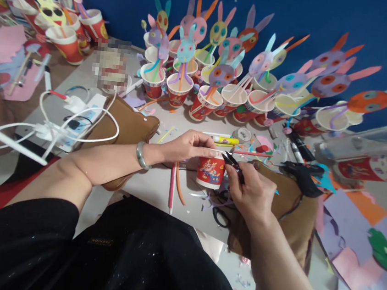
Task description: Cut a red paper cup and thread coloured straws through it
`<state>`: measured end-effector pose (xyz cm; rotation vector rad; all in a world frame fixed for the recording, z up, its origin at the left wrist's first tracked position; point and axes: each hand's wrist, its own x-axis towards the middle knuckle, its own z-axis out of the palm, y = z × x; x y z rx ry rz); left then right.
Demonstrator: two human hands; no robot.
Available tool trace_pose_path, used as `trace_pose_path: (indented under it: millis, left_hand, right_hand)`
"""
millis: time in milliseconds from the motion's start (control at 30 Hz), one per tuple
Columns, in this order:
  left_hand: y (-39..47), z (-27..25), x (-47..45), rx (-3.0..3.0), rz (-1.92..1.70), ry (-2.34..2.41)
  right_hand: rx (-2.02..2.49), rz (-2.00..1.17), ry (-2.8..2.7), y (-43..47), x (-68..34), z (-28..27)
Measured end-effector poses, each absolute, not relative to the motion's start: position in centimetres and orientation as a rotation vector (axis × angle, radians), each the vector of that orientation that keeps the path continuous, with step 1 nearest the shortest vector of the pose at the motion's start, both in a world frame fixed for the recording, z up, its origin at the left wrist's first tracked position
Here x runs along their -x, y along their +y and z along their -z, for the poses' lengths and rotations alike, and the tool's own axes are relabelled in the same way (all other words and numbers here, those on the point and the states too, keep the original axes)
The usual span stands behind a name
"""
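Right hand point(249, 192) pinching small scissors point(230, 160) at red paper cup point(211, 171), left hand point(188, 146) gripping its rim.

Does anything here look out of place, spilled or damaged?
Mostly clutter: paper scraps litter the table around the red paper cup, held by the left hand while the right hand works small scissors at its rim. Nothing looks spilled or broken.

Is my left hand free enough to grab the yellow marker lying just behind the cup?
Probably not yet: the left hand grips the red cup at its rim. The yellow marker lies close, with nothing in between.
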<state>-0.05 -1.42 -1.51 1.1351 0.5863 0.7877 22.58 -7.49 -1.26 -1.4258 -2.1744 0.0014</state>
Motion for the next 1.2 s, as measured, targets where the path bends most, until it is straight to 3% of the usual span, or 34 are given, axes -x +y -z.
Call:
trace_pose_path:
  millis: [733,1200]
  left_hand:
    - [-1.4,0.5,0.5,-1.024,-0.627,0.53]
    - [-1.0,1.8,0.3,-1.459,-0.968,0.684]
  right_hand:
    - [1.266,-0.171,-2.295,-7.3,-23.2,0.2]
    - [1.283,-0.576,-2.153,-7.1,-22.7,-0.1]
